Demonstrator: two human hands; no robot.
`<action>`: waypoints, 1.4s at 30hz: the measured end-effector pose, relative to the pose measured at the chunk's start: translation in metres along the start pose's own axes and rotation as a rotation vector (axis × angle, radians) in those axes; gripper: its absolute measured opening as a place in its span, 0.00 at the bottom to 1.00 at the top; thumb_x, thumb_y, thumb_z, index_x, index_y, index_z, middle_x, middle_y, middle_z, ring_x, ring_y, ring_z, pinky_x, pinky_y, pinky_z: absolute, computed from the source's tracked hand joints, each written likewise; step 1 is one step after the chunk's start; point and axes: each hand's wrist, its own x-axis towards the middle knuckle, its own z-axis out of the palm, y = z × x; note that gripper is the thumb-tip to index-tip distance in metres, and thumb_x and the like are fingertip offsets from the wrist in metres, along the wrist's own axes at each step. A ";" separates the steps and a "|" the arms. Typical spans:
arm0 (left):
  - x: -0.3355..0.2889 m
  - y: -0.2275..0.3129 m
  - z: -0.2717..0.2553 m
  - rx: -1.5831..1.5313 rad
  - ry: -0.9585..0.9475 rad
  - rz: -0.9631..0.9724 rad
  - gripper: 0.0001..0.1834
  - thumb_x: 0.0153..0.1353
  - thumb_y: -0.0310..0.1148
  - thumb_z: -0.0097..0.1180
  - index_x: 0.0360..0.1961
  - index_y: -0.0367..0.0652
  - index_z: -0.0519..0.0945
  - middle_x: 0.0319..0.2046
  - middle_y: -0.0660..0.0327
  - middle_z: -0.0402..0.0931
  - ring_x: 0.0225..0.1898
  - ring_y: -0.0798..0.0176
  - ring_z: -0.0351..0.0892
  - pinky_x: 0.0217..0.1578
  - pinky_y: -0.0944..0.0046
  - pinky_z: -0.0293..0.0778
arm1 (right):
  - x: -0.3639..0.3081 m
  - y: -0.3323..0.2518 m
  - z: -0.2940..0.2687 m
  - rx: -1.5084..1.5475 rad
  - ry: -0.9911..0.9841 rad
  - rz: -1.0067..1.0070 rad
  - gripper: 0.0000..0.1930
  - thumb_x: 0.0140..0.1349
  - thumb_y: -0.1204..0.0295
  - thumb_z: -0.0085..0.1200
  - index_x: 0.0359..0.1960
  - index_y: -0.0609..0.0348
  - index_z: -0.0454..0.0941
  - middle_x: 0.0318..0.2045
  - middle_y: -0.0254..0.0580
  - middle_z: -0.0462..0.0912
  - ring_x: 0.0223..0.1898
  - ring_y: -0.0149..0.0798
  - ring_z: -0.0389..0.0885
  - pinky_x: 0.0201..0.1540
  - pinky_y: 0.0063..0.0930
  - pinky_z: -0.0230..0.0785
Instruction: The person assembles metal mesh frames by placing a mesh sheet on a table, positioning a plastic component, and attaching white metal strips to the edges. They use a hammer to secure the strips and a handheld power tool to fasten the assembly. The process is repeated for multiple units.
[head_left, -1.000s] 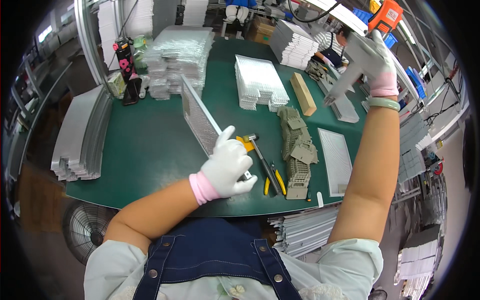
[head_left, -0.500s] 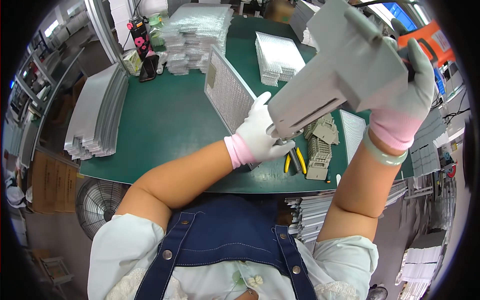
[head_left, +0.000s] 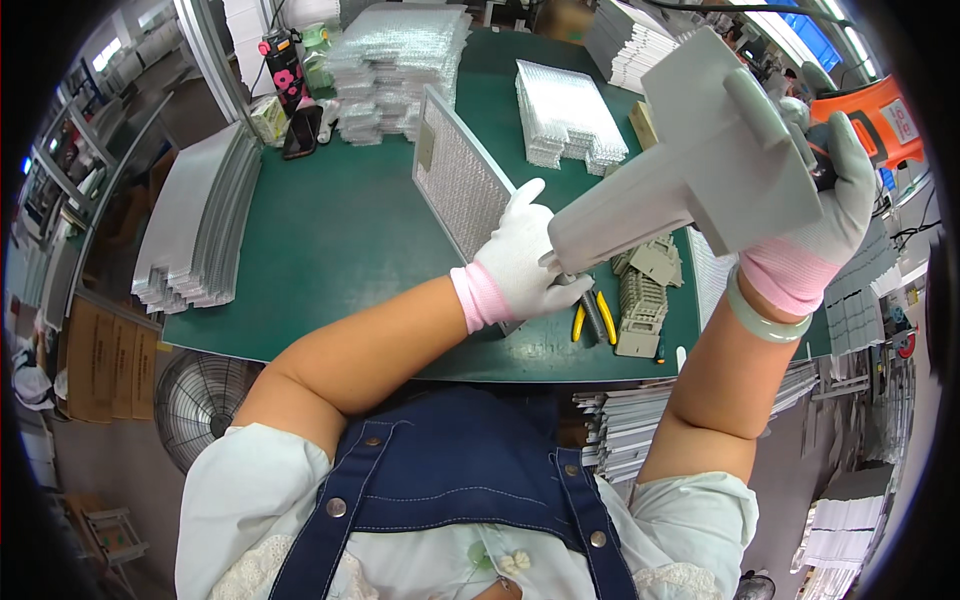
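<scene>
Fingers (head_left: 845,170) of the right hand (head_left: 815,235) now clamp the grey T-shaped plastic tool (head_left: 700,170), swung in from afar toward the left hand (head_left: 525,260) gripping the upright silver mesh panel (head_left: 462,185).

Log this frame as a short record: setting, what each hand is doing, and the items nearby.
Setting: green work table
Left hand: white glove, holding the upright mesh filter panel
Right hand: grey-and-pink glove, gripping a grey T-shaped tool, nose at the left hand
Nearby: yellow-handled pliers, grey moulded parts, stacks of mesh panels
</scene>
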 end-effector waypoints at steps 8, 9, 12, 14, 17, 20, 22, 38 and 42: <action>-0.002 -0.004 0.003 0.051 0.096 0.072 0.11 0.56 0.46 0.58 0.35 0.52 0.81 0.23 0.61 0.74 0.33 0.51 0.76 0.65 0.35 0.52 | -0.002 0.029 0.007 0.308 -0.118 0.296 0.18 0.62 0.73 0.58 0.52 0.65 0.76 0.39 0.42 0.82 0.38 0.32 0.82 0.38 0.26 0.78; 0.000 -0.002 0.002 0.063 0.101 0.077 0.12 0.56 0.45 0.58 0.36 0.52 0.81 0.23 0.61 0.74 0.33 0.51 0.76 0.64 0.35 0.52 | -0.003 0.038 0.013 0.326 -0.103 0.358 0.18 0.63 0.69 0.57 0.52 0.65 0.76 0.36 0.40 0.83 0.36 0.30 0.81 0.35 0.25 0.77; 0.004 0.001 0.000 0.124 0.047 0.082 0.16 0.56 0.45 0.58 0.41 0.49 0.80 0.28 0.59 0.73 0.37 0.49 0.74 0.63 0.35 0.53 | 0.003 0.074 0.019 0.327 -0.035 0.534 0.14 0.65 0.65 0.55 0.48 0.60 0.79 0.33 0.35 0.83 0.28 0.27 0.78 0.29 0.22 0.72; 0.004 -0.001 0.003 0.155 0.014 0.090 0.21 0.54 0.46 0.59 0.45 0.46 0.80 0.42 0.53 0.72 0.51 0.42 0.67 0.63 0.35 0.53 | 0.005 0.078 0.017 0.440 -0.118 0.581 0.12 0.65 0.65 0.55 0.44 0.58 0.80 0.33 0.35 0.83 0.28 0.28 0.79 0.29 0.23 0.73; 0.005 -0.002 0.003 0.142 -0.066 0.050 0.24 0.53 0.46 0.60 0.47 0.43 0.79 0.52 0.49 0.70 0.61 0.38 0.63 0.62 0.36 0.53 | 0.006 0.091 0.011 0.480 -0.162 0.591 0.15 0.65 0.63 0.58 0.47 0.60 0.78 0.37 0.37 0.83 0.29 0.31 0.83 0.28 0.24 0.78; 0.007 -0.005 0.002 0.156 -0.041 0.077 0.17 0.55 0.45 0.58 0.39 0.46 0.78 0.31 0.56 0.71 0.40 0.45 0.71 0.61 0.36 0.56 | 0.008 0.105 -0.003 0.561 -0.224 0.606 0.20 0.65 0.58 0.60 0.49 0.61 0.76 0.39 0.39 0.83 0.30 0.33 0.85 0.29 0.24 0.82; 0.009 -0.005 0.002 0.164 0.004 0.096 0.14 0.55 0.45 0.57 0.35 0.47 0.77 0.19 0.59 0.71 0.30 0.48 0.75 0.60 0.36 0.57 | 0.000 0.084 0.018 0.449 -0.096 0.610 0.22 0.65 0.55 0.60 0.50 0.62 0.76 0.39 0.40 0.83 0.33 0.33 0.85 0.32 0.26 0.82; 0.006 0.000 0.000 0.031 -0.123 0.020 0.21 0.53 0.43 0.62 0.45 0.45 0.80 0.34 0.60 0.75 0.39 0.53 0.78 0.40 0.50 0.74 | -0.025 0.032 0.035 0.144 -0.099 0.295 0.11 0.64 0.69 0.57 0.42 0.62 0.78 0.29 0.34 0.82 0.26 0.26 0.79 0.27 0.18 0.69; 0.000 -0.001 -0.016 0.205 -0.238 0.064 0.21 0.51 0.44 0.61 0.45 0.47 0.80 0.34 0.60 0.75 0.38 0.50 0.78 0.40 0.48 0.75 | -0.006 0.026 0.020 -0.017 0.022 0.266 0.15 0.68 0.65 0.53 0.48 0.63 0.79 0.31 0.34 0.82 0.26 0.25 0.79 0.29 0.17 0.71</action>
